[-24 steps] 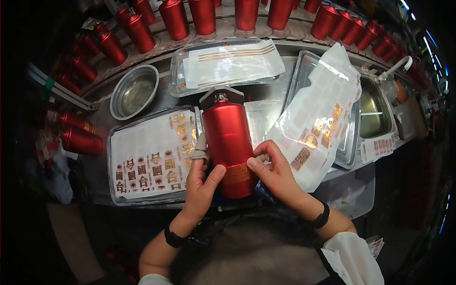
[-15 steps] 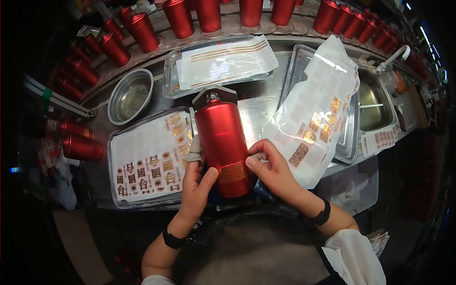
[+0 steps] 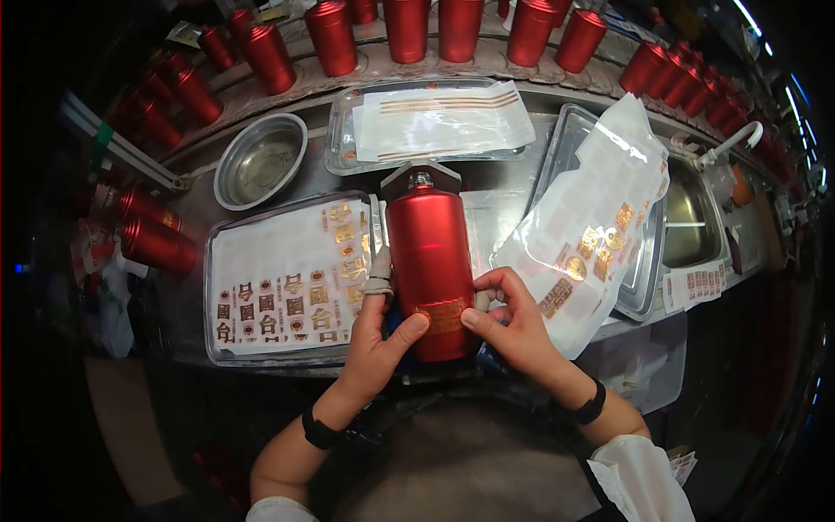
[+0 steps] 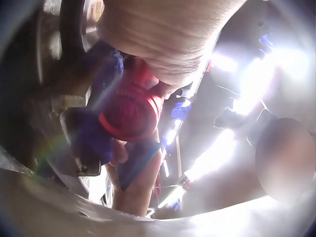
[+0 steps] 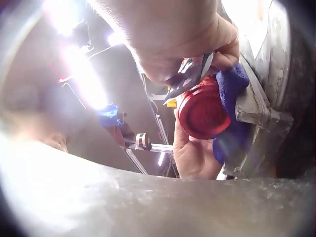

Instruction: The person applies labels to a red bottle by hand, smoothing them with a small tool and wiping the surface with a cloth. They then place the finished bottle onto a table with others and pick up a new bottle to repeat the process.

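A shiny red bottle [image 3: 428, 239] lies neck away from the person, a gold label [image 3: 445, 313] across its lower front. My left hand [image 3: 374, 344] holds the bottle's left side, its thumb pressed at the label's left end; a whitish cover is on a finger. At the label's right end rests the thumb of my right hand [image 3: 515, 326], fingers curled beside the bottle. A dark, flat, pointed piece [image 5: 190, 79] sits in that hand's grip; what it is I cannot tell. Under the bottle shows blue cloth [image 5: 232, 89]. The bottle's round base [image 4: 129, 116] faces the left wrist camera.
Left is a tray [image 3: 209, 304] with a sheet of gold stickers [image 3: 261, 252]; right, another sticker sheet [image 3: 565, 226] over a tray. Behind are a metal bowl [image 3: 224, 178] and a tray of striped sheets [image 3: 439, 130]. Red bottles [image 3: 330, 39] line the back; a sink [image 3: 687, 217] stands right.
The head view has shifted, so the bench and bottle appear moved. My left thumb has slid right onto the label's left end; the right thumb stays near its right end.
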A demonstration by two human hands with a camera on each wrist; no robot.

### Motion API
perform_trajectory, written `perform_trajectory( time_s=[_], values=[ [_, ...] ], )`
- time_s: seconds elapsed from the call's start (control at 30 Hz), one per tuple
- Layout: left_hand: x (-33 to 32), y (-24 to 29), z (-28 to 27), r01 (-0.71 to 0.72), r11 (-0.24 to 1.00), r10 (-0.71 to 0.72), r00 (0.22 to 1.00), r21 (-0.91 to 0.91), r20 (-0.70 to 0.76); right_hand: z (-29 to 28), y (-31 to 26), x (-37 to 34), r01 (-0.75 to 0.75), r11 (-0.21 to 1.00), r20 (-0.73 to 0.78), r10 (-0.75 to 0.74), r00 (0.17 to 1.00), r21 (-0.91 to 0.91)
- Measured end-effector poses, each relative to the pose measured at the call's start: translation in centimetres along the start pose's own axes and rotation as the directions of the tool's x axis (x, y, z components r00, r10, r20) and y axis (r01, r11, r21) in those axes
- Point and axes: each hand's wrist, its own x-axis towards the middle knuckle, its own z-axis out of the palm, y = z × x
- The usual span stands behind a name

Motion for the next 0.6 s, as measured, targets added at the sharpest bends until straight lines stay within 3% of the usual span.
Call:
perform_trajectory(
  time_s=[0.07,0.1,0.17,0.2,0.3,0.33,0.37,0.4,0.43,0.47,0.5,0.57,0.6],
  values=[
    [-0.1,0.0,-0.2,-0.032,0.999,0.033,0.999,0.025,-0.012,-0.7,-0.5,0.0,-0.103,0.992,-0.035,0.106,0.994,0.075],
    [-0.1,-0.2,-0.3,-0.049,0.998,0.049,0.999,0.028,-0.013,-1.3,-0.3,0.3,-0.075,0.989,-0.135,0.092,0.987,0.13],
    [-0.3,-0.4,-0.7,-0.078,0.996,0.079,0.997,0.037,-0.011,-2.7,-0.8,0.7,-0.057,0.889,-0.208,0.167,0.964,0.454],
    [-0.4,-0.5,-0.7,-0.076,0.997,0.077,0.997,0.034,-0.018,-3.1,-1.5,1.0,-0.109,0.825,-0.148,0.227,0.963,0.554],
    [-0.4,-0.7,-0.5,-0.057,0.998,0.057,0.998,0.022,-0.014,-0.6,-3.6,-0.2,-0.028,0.965,-0.134,0.065,0.989,0.261],
    [-0.4,-0.9,-0.5,-0.045,0.999,0.045,0.999,0.01,-0.009,0.6,-4.4,-0.6,0.043,0.999,-0.112,-0.043,0.993,-0.001],
    [-0.4,-1.1,-0.5,-0.036,0.999,0.036,0.999,-0.004,-0.006,2.3,-4.8,-0.8,0.23,0.97,-0.084,-0.237,0.968,-0.083],
    [-0.5,-0.9,-0.5,0.003,0.999,-0.003,1.0,-0.036,0.008,3.0,-4.8,-0.8,0.34,0.896,-0.017,-0.359,0.933,-0.286],
    [-0.5,-1.3,-0.5,-0.018,1.0,0.018,1.0,0.014,-0.001,3.5,-4.8,-0.6,0.447,0.767,0.089,-0.461,0.883,-0.461],
    [-0.5,-1.9,-0.7,-0.04,0.997,0.042,0.999,0.071,-0.021,3.8,-4.5,-0.4,0.469,0.74,0.036,-0.518,0.855,-0.483],
    [-0.6,-2.2,-1.0,-0.058,0.99,0.065,0.997,0.129,-0.047,3.2,-4.6,-0.6,0.434,0.728,0.029,-0.496,0.868,-0.531],
    [-0.6,-1.5,-0.6,-0.097,0.977,0.114,0.99,0.19,-0.08,1.7,-3.6,-1.1,0.22,0.89,-0.118,-0.288,0.95,-0.4],
    [-0.6,-1.3,-0.9,-0.087,0.975,0.099,0.994,0.205,-0.049,1.3,-3.4,-1.2,0.185,0.916,-0.132,-0.245,0.96,-0.357]
  ],
)
